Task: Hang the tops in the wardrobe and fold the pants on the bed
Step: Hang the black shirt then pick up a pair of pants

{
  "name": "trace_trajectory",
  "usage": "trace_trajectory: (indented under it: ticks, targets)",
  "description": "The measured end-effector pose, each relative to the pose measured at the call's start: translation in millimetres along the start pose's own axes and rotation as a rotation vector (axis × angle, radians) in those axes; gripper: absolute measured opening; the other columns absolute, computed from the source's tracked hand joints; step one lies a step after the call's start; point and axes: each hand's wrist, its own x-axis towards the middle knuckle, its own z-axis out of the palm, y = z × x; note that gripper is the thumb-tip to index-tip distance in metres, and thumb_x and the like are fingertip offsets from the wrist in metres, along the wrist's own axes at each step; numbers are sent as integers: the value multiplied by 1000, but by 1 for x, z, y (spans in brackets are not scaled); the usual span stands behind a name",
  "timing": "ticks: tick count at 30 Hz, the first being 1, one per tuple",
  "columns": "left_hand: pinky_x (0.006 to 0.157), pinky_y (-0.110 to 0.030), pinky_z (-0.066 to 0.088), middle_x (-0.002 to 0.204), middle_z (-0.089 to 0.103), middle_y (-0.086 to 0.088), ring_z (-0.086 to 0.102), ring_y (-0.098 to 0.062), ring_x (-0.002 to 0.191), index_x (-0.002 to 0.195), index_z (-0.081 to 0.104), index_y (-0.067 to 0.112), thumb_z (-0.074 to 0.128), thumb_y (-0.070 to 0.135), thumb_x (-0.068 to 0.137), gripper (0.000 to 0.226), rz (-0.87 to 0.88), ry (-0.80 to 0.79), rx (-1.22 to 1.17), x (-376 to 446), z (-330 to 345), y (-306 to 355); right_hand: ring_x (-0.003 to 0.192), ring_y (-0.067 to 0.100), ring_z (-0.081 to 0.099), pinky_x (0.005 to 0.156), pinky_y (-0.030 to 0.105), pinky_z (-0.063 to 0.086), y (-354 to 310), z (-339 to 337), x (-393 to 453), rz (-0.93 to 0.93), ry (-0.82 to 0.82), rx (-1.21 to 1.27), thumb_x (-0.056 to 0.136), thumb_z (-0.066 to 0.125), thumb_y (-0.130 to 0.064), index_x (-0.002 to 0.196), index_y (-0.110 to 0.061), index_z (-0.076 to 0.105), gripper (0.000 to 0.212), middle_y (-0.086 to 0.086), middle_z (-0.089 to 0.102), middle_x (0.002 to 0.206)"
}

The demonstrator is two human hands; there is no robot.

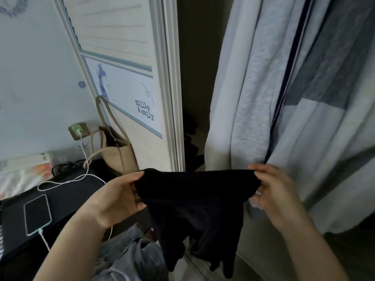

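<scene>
Open wardrobe (194, 78), black garment (194, 199) between both hands.

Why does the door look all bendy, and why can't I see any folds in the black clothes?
In the head view, the wide lens curves the door frame, which is really straight. The room is dim, so the black garment held by the left hand and right hand turns into one dark patch. The hanging clothes on the right look a bit blurry.

Pretty clearly a home bedroom: open white sliding-door wardrobe (162, 82) with pale hanging clothes (263, 88), beige tote bag (115, 153).
</scene>
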Motion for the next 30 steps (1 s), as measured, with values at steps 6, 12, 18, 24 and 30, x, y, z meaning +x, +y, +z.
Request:
trace_trajectory:
  ticks: [6,12,18,24,30]
  targets:
    - [57,-30,53,79,71,-6,68,-16,66,78,78,13,71,31,82,20,378,202,223,-7,18,69,79,-10,60,72,1,41,-16,47,-3,-773,40,-859,91,59,-11,96,-31,67,22,-24,64,84]
    - [47,-20,50,67,73,2,69,-6,59,69,77,27,67,30,91,24,782,399,319,2,50,109,71,-6,52,57,10,38,-52,76,-4,-856,55,-1333,94,53,-22,94,-38,62,17,-23,58,81]
    - [52,-5,40,65,68,12,61,5,63,71,73,22,62,32,92,26,1041,349,669,7,84,148,78,2,55,58,15,39,-108,107,4,-680,-133,-1621,94,48,-28,89,-31,61,14,-12,61,85]
    - [64,-17,47,74,69,5,64,-9,77,73,71,21,60,32,94,25,1207,293,854,11,120,198,76,7,62,70,23,51,-210,176,15,-967,-77,-1416,96,46,-19,91,-26,66,22,-5,67,85]
    - [56,-11,39,63,61,5,57,-8,64,68,65,17,60,33,94,31,1341,367,996,25,140,238,100,27,60,88,32,48,-337,250,50,-1351,304,-1208,89,43,-7,105,-13,65,28,10,66,108]
